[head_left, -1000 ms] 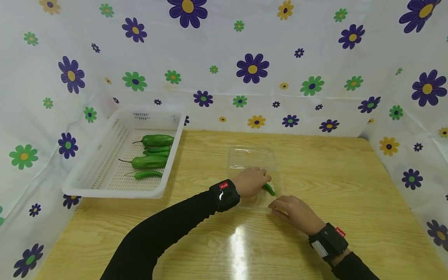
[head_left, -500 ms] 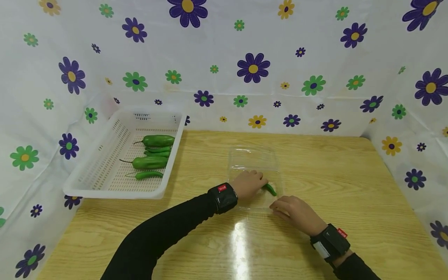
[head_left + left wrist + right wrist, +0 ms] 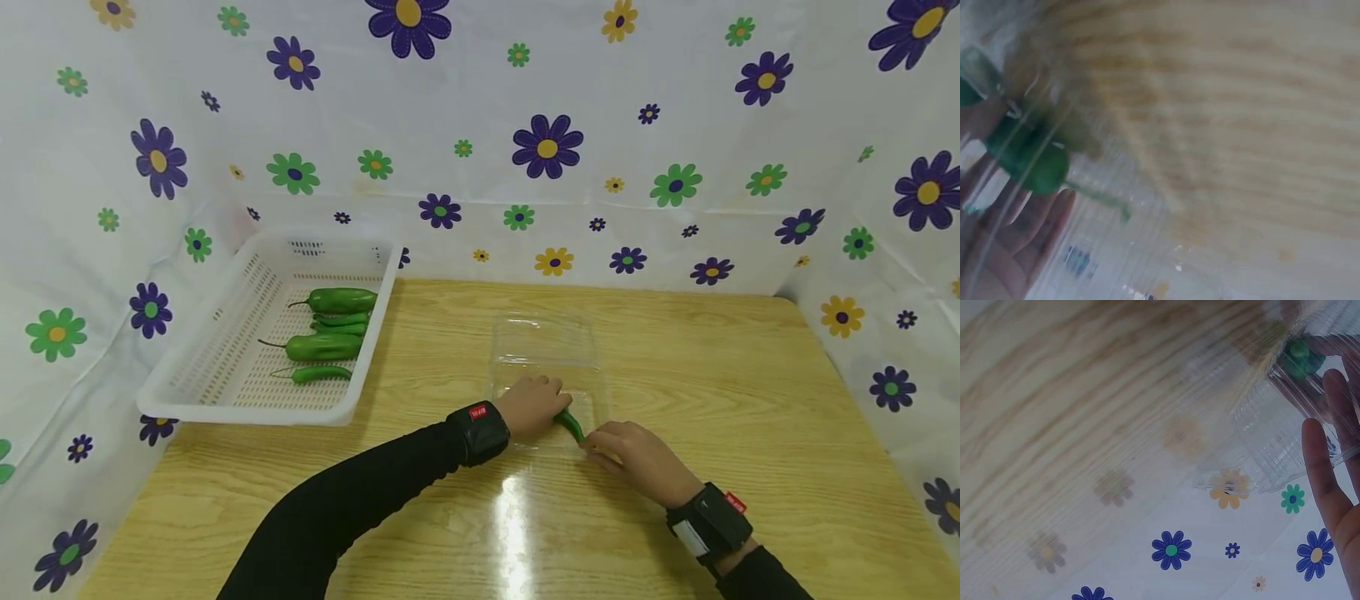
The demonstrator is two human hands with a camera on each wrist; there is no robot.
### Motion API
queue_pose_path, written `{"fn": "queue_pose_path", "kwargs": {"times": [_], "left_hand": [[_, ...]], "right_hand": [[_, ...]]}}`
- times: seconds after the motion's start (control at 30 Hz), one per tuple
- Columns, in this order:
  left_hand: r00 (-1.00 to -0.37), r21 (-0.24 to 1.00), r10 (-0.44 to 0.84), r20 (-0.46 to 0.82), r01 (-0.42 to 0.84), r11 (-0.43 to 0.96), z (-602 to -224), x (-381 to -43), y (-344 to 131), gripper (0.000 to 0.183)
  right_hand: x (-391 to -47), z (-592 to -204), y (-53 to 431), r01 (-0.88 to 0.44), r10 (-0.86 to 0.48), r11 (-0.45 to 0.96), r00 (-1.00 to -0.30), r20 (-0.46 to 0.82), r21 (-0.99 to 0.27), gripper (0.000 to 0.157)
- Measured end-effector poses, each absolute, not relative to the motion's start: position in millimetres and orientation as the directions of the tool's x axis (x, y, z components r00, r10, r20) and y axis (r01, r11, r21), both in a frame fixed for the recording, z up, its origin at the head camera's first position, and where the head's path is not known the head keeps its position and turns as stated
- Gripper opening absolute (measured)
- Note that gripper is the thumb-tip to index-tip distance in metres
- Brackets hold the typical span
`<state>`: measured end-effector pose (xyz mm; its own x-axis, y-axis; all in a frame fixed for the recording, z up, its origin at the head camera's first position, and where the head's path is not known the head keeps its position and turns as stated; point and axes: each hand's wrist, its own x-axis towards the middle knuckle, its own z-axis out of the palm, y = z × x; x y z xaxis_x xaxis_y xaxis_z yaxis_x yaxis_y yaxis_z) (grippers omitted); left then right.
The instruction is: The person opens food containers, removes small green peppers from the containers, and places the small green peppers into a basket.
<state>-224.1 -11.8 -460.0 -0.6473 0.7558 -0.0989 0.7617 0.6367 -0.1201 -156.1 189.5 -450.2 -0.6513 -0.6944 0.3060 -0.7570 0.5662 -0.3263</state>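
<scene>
A clear plastic clamshell box (image 3: 546, 340) lies on the table, its lid folded back toward the wall. Inside the near half my left hand (image 3: 528, 407) holds a green chili pepper (image 3: 572, 425), whose far part is hidden under the fingers. Through the plastic, the left wrist view shows the fingers around the green pepper (image 3: 1044, 167) and its thin curved stem. At the box's near right corner, my right hand (image 3: 636, 457) pinches the edge. The right wrist view has its fingers (image 3: 1317, 447) along the ridged clear wall, with the pepper's end (image 3: 1297, 359) behind it.
A white perforated plastic basket (image 3: 168, 408) stands at the left, with several green peppers (image 3: 324, 347) of different sizes along its right side. White cloth with printed flowers (image 3: 547, 147) hangs behind the wood-grain table (image 3: 697, 367) and at both sides.
My left hand has drawn slightly back toward me with the chili, whose lower end now lies right by the right fingertips. The right hand stays at the box's corner.
</scene>
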Motion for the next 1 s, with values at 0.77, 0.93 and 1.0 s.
{"fn": "queue_pose_path", "kwargs": {"times": [0.77, 0.93, 1.0], "left_hand": [[-0.535, -0.076, 0.836, -0.124, 0.845, 0.529, -458.7, -222.0, -16.4, 0.014], [-0.541, -0.047, 0.835, -0.105, 0.841, 0.539, -461.4, -225.3, -18.0, 0.016], [-0.544, -0.029, 0.835, -0.078, 0.839, 0.544, -460.6, -227.2, -18.9, 0.016]], "right_hand": [[-157.0, -448.1, 185.8, -0.76, -0.7, 0.557, -0.647, 0.304, -0.335, 0.018], [-155.8, -448.9, 185.7, -0.755, -0.698, 0.56, -0.652, 0.297, -0.342, 0.017], [-155.0, -449.1, 186.3, -0.75, -0.693, 0.568, -0.658, 0.294, -0.34, 0.017]]}}
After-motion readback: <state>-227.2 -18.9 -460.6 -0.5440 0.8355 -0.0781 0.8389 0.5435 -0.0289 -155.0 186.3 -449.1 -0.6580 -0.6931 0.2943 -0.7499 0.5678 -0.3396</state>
